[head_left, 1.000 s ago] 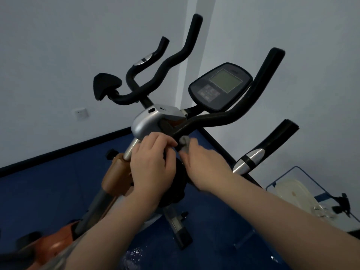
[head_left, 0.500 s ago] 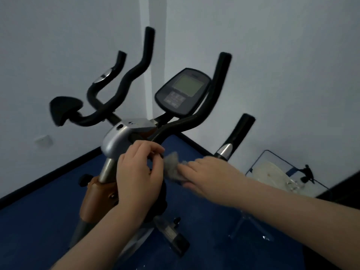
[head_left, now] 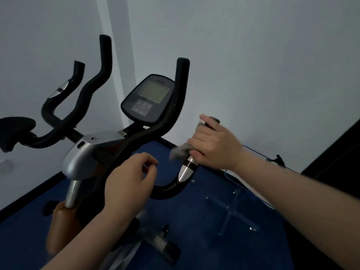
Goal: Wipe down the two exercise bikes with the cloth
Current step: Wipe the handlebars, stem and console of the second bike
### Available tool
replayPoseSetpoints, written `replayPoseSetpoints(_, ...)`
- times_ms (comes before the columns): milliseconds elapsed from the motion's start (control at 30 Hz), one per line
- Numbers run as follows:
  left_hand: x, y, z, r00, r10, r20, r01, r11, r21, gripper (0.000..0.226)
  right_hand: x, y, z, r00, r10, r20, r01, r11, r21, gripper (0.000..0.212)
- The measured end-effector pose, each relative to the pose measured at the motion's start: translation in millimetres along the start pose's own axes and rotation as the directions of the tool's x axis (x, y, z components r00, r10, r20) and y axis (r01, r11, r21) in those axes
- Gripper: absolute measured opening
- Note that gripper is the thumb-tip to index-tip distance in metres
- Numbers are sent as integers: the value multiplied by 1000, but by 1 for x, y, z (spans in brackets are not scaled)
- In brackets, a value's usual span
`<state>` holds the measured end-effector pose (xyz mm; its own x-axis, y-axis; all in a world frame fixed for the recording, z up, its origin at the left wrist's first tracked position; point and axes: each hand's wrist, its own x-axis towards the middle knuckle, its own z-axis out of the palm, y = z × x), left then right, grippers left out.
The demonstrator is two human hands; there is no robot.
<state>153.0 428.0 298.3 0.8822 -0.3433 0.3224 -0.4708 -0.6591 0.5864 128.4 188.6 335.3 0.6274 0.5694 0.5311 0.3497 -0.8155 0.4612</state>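
An exercise bike [head_left: 87,152] with black handlebars, a silver head and a grey console [head_left: 150,98] fills the left and middle of the head view. My right hand [head_left: 214,147] is wrapped around the bike's lower right grip [head_left: 187,168], pressing a small grey cloth [head_left: 179,152] against it; most of the grip is hidden under the hand. My left hand [head_left: 130,184] hovers beside the handlebar stem with fingers loosely curled and nothing in them.
A blue floor [head_left: 204,221] lies below, with a clear stand [head_left: 231,211] on it at the right. White walls meet in a corner behind the bike. A dark panel [head_left: 341,152] rises at the far right. The bike's foot bar [head_left: 161,242] sits low centre.
My right hand has carried the cloth from the handlebar stem rightward and closed it around the lower right grip. My left hand has come off the stem. The view shifted right.
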Motion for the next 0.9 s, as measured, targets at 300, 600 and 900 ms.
replayPoseSetpoints(300, 1, 3, 0, 999, -23, -28, 23, 1000, 13, 10, 11, 23, 14, 900, 381, -213, -332, 915, 230, 31)
replayPoseSetpoints(600, 1, 7, 1, 997, -59, -43, 60, 998, 24, 10, 37, -34, 16, -313, 943, 113, -496, -264, 828, 38)
replayPoseSetpoints(900, -5, 2, 1, 978, -69, -198, 18, 967, -253, 15, 30, -129, 12, 0, 994, 109, -568, -90, 818, 32)
